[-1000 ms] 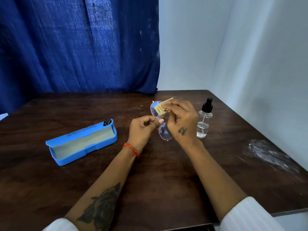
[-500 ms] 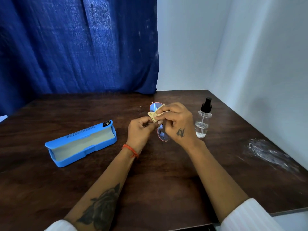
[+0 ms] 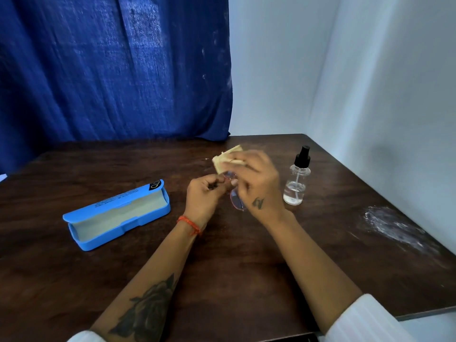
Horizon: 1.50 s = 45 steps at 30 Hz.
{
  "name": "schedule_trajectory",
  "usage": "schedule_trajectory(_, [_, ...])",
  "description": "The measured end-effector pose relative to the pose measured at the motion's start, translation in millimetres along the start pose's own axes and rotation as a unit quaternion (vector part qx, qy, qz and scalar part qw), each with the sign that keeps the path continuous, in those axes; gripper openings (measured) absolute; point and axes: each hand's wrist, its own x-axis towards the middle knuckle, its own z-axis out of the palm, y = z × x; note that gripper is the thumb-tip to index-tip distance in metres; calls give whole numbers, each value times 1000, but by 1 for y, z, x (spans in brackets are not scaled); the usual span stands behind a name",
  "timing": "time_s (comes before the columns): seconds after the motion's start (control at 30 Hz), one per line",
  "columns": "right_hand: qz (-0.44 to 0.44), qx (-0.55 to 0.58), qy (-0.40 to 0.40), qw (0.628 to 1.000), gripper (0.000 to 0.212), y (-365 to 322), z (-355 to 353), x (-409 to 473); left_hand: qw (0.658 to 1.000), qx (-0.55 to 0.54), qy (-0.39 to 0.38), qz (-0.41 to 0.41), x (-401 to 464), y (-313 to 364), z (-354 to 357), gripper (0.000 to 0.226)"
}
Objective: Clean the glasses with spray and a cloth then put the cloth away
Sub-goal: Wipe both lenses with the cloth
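My left hand (image 3: 203,196) pinches the glasses (image 3: 236,199) by the frame, above the middle of the dark wooden table (image 3: 222,267). The glasses have blue-tinted lenses in a thin pink rim; the lower lens shows between my hands, the upper one is mostly covered. My right hand (image 3: 256,183) pinches the folded yellow cloth (image 3: 225,157) over the upper lens and is blurred by motion. A clear spray bottle (image 3: 297,178) with a black pump top stands upright just right of my right hand.
An open blue glasses case (image 3: 118,215) with a pale lining lies on the table's left half. A white smudge (image 3: 399,228) marks the table near its right edge. White walls close the right side and a blue curtain (image 3: 111,70) hangs behind.
My right hand has rubbed the cloth across the upper lens, sliding left and then back up. My left hand has kept its hold on the glasses. Bottle and case have not moved.
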Motion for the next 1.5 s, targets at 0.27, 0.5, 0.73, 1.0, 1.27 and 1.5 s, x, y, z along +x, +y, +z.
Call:
schedule_trajectory(0.27, [64, -32, -12, 997, 35, 2, 1, 5, 999, 18, -12, 35, -2, 0, 3, 10])
schedule_trajectory(0.5, [256, 67, 2, 964, 28, 7, -3, 7, 1000, 14, 7, 20, 0, -2, -1, 3])
schedule_trajectory(0.73, [311, 97, 79, 942, 22, 12, -10, 11, 1000, 3, 16, 22, 3, -4, -2, 10])
schedule_trajectory(1.0, [13, -22, -73, 997, 36, -5, 4, 1, 999, 29, 6, 27, 2, -5, -4, 13])
schedule_trajectory(1.27, [32, 42, -77, 996, 31, 5, 0, 1, 999, 32, 15, 17, -1, -1, -3, 10])
schedule_trajectory(1.5, [78, -34, 43, 995, 31, 19, -10, 4, 1000, -1, 13, 5, 2, -1, -3, 5])
